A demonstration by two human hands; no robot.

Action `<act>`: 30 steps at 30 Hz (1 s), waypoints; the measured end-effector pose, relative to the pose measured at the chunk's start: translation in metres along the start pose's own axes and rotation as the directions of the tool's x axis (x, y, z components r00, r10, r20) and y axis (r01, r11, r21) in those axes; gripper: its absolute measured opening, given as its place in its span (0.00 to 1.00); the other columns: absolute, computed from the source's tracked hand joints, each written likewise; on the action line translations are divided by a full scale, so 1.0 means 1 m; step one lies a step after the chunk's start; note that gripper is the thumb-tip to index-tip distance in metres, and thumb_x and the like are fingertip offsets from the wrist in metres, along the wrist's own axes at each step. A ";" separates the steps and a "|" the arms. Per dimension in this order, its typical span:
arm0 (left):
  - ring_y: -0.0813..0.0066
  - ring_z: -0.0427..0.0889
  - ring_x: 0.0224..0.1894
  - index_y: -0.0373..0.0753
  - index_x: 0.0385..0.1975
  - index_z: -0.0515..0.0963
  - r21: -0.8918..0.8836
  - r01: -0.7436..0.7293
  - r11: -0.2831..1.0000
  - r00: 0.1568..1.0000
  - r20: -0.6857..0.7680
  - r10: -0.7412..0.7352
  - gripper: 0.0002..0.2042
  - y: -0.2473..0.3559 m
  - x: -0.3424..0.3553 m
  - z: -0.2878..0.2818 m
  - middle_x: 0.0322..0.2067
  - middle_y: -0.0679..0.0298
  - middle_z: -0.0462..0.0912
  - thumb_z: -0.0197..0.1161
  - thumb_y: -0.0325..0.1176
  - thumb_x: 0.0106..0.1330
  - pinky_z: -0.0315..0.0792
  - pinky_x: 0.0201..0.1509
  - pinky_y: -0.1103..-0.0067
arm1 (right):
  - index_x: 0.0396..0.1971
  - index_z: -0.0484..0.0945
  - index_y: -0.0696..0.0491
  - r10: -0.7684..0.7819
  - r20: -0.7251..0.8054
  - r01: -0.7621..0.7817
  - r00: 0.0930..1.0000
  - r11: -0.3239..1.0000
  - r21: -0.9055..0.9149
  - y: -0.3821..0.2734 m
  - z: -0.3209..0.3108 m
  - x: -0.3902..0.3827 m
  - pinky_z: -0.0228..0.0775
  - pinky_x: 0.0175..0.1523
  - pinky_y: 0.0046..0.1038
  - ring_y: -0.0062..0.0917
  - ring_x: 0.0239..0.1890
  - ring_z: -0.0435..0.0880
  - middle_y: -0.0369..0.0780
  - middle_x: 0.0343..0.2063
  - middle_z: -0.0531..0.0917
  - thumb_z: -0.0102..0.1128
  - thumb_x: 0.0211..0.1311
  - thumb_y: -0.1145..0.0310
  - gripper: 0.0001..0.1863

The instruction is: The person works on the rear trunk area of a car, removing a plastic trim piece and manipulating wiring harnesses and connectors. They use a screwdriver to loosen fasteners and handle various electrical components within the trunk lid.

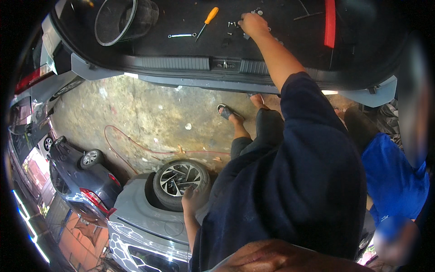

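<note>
Over the dark floor of an open car boot (190,50), my right hand (254,25) reaches down among small metal parts with its fingers bent together. What those fingers hold, if anything, is hidden. Several small bolts (231,24) lie just left of it, and a round washer-like piece (260,12) sits beyond its knuckles. Farther left are a screwdriver (211,16) with an orange handle and a double-ended spanner (182,35). My left hand (192,197) hangs low by my side, away from the boot; its fingers are too unclear to read.
A black bucket (115,43) lies tipped at the boot's left. A red bar (330,25) and a thin dark T-shaped tool (308,17) lie right. Behind me stands a grey car with a wheel (181,181). A red hose (149,148) crosses the concrete. A person in blue (394,172) is close on the right.
</note>
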State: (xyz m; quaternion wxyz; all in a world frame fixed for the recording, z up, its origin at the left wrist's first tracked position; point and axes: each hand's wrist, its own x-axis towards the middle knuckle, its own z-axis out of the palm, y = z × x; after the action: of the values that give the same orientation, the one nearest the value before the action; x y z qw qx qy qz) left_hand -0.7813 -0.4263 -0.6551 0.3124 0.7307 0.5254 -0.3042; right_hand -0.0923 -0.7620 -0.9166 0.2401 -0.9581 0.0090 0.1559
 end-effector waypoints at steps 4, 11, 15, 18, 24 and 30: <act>0.60 0.83 0.60 0.32 0.60 0.78 0.037 0.005 0.999 1.000 -0.006 -0.005 0.24 0.000 -0.001 -0.004 0.56 0.47 0.84 0.67 0.36 0.66 0.72 0.64 0.71 | 0.49 0.88 0.46 0.055 -0.085 -0.037 0.995 0.979 0.202 0.014 0.013 0.012 0.78 0.58 0.45 0.45 0.54 0.86 0.49 0.49 0.88 0.64 0.65 0.53 0.18; 0.59 0.84 0.60 0.33 0.60 0.79 0.021 -0.001 1.000 1.000 -0.004 0.001 0.25 0.005 -0.004 -0.003 0.55 0.48 0.85 0.67 0.38 0.65 0.73 0.63 0.70 | 0.47 0.89 0.45 0.241 -0.074 -0.008 0.968 0.321 0.947 0.062 0.009 0.030 0.78 0.55 0.40 0.43 0.49 0.88 0.44 0.43 0.90 0.68 0.61 0.54 0.18; 0.58 0.84 0.60 0.34 0.60 0.79 0.021 -0.002 1.000 1.000 -0.006 0.003 0.25 -0.007 0.003 0.001 0.55 0.49 0.85 0.67 0.40 0.64 0.73 0.63 0.70 | 0.47 0.89 0.45 0.283 -0.072 0.018 0.956 0.187 0.982 0.094 -0.013 0.022 0.78 0.55 0.40 0.43 0.48 0.88 0.43 0.42 0.90 0.69 0.60 0.54 0.18; 0.60 0.84 0.58 0.34 0.62 0.77 0.031 -0.017 0.999 0.999 0.029 0.016 0.25 -0.011 0.011 -0.003 0.56 0.50 0.84 0.67 0.37 0.66 0.74 0.60 0.71 | 0.47 0.89 0.44 0.235 -0.140 0.033 0.962 0.410 0.911 0.114 -0.015 0.014 0.79 0.54 0.39 0.42 0.48 0.88 0.43 0.42 0.90 0.70 0.60 0.54 0.18; 0.60 0.85 0.57 0.34 0.58 0.80 0.100 0.057 0.993 0.998 0.029 -0.060 0.23 0.002 0.013 0.004 0.53 0.50 0.86 0.67 0.38 0.65 0.74 0.61 0.70 | 0.54 0.85 0.39 -0.149 -0.122 0.155 0.981 0.987 0.041 0.040 -0.003 -0.018 0.77 0.61 0.43 0.40 0.59 0.80 0.42 0.54 0.82 0.69 0.56 0.54 0.23; 0.62 0.85 0.56 0.31 0.58 0.79 0.048 -0.064 0.997 0.998 0.030 0.063 0.23 0.034 0.023 -0.020 0.52 0.51 0.87 0.66 0.37 0.67 0.74 0.60 0.71 | 0.47 0.88 0.44 -0.215 -0.218 0.177 0.952 0.968 -0.178 -0.002 0.024 -0.019 0.77 0.59 0.43 0.40 0.58 0.79 0.41 0.49 0.83 0.63 0.60 0.67 0.15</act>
State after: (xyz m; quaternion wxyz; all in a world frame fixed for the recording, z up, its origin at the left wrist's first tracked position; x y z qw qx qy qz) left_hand -0.7398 -0.4056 -0.6558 0.3114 0.7499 0.4899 -0.3173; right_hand -0.1172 -0.7502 -0.9296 0.1760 -0.9817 -0.0702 0.0166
